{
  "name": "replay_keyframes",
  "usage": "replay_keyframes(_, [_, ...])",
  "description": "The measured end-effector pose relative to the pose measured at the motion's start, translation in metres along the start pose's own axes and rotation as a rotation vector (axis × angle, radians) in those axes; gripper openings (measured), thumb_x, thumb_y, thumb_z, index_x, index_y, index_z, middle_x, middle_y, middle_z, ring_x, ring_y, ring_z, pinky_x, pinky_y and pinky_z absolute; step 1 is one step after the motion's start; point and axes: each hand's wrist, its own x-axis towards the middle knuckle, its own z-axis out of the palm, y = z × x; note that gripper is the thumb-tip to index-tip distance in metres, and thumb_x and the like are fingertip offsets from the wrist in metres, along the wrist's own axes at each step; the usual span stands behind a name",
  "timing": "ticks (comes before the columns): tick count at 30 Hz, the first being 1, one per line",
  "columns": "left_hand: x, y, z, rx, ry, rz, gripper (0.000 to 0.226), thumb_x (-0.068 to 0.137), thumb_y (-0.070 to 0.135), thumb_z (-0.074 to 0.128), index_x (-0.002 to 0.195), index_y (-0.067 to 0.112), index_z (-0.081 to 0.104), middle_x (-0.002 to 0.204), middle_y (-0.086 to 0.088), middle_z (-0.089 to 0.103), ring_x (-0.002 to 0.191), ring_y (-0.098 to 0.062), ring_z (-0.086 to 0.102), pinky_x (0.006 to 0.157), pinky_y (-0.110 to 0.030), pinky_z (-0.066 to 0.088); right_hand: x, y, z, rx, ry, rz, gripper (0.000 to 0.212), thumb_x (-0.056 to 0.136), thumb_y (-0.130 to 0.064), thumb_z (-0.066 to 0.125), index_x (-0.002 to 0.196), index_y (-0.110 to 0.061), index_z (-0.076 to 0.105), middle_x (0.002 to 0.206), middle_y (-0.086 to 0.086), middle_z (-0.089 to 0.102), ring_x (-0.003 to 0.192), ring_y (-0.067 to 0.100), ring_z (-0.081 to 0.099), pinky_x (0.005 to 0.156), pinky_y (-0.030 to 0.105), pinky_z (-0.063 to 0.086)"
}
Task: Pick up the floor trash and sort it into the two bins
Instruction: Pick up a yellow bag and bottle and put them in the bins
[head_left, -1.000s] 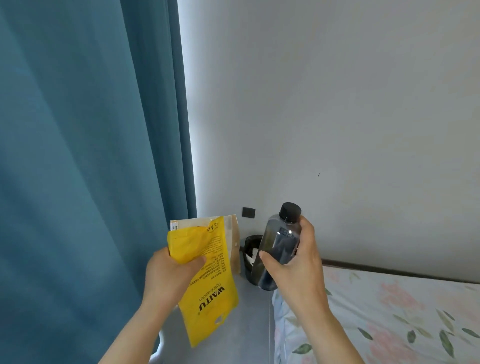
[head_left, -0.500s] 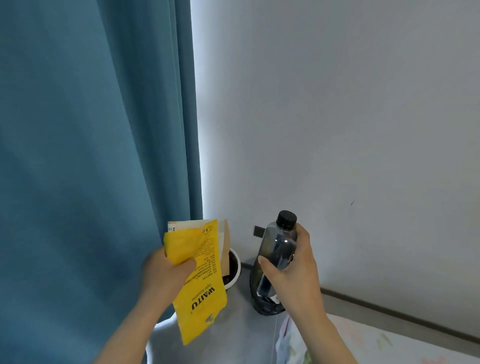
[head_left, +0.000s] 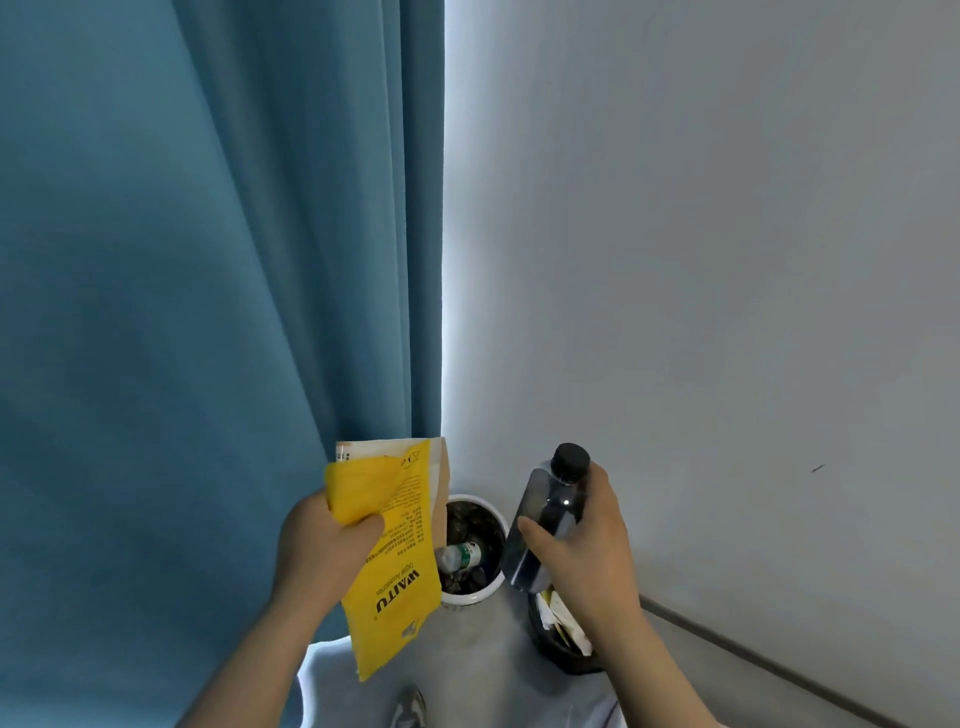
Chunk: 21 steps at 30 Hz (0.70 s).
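**Inspector:** What is recorded of the room?

**Clerk:** A corner is noted, where a teal curtain meets a plain grey wall. A line of light is seen along the curtain's edge. A grey floor lies below, and a dark skirting strip runs along the foot of the wall.

**Inspector:** And the bins?

**Clerk:** Two are logged on the floor in that corner, just beside each other. The white bin stands nearer the curtain. Dark refuse and a clear bottle with a green label are seen inside it. The black bin stands to its right, partly hidden by the right wrist, and pale paper scraps show in it.

**Inspector:** The hands?

**Clerk:** The left hand is closed round the upper part of a yellow packet, with the thumb laid across its front. A tan card is held behind the packet in the same grip. The packet hangs in the air and covers the white bin's left edge in view. The right hand is wrapped round a dark bottle with a black cap, fingers on the far side and thumb on the near. The bottle is held slightly tilted, cap uppermost, and its base is seen above the near rims of the two bins.

**Inspector:** Anything further?

**Clerk:** The toe of a grey shoe is noted at the bottom edge.
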Motion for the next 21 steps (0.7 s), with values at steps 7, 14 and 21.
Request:
replay_keyframes(7, [0.092, -0.001, 0.016, 0.053, -0.026, 0.010, 0.028, 0.082, 0.008, 0.067, 0.058, 0.002, 0.055, 0.054, -0.013, 0.056, 0.053, -0.029, 0.057, 0.051, -0.025, 0.040, 0.085, 0.004, 0.044, -0.106, -0.109, 0.086, 0.048, 0.071, -0.019, 0.076, 0.108, -0.031, 0.049, 0.092, -0.018, 0.061, 0.084, 0.003, 0.059, 0.065, 0.019, 0.043])
replay_keyframes(14, [0.159, -0.016, 0.043, 0.155, -0.098, -0.041, 0.030, 0.081, 0.011, 0.067, 0.056, 0.001, 0.053, 0.050, -0.017, 0.051, 0.046, -0.020, 0.048, 0.049, -0.024, 0.034, 0.149, 0.036, 0.080, -0.143, -0.175, 0.211, 0.044, 0.071, -0.022, 0.078, 0.102, -0.030, 0.048, 0.088, -0.017, 0.060, 0.079, 0.000, 0.059, 0.063, 0.019, 0.047])
replay_keyframes(21, [0.196, -0.035, 0.085, 0.271, -0.106, -0.131, 0.027, 0.078, 0.015, 0.067, 0.059, 0.002, 0.056, 0.052, -0.009, 0.050, 0.047, -0.018, 0.043, 0.047, -0.023, 0.029, 0.205, 0.097, 0.123, -0.173, -0.276, 0.310, 0.043, 0.066, -0.020, 0.075, 0.099, -0.027, 0.049, 0.086, -0.010, 0.062, 0.080, 0.009, 0.060, 0.066, 0.028, 0.049])
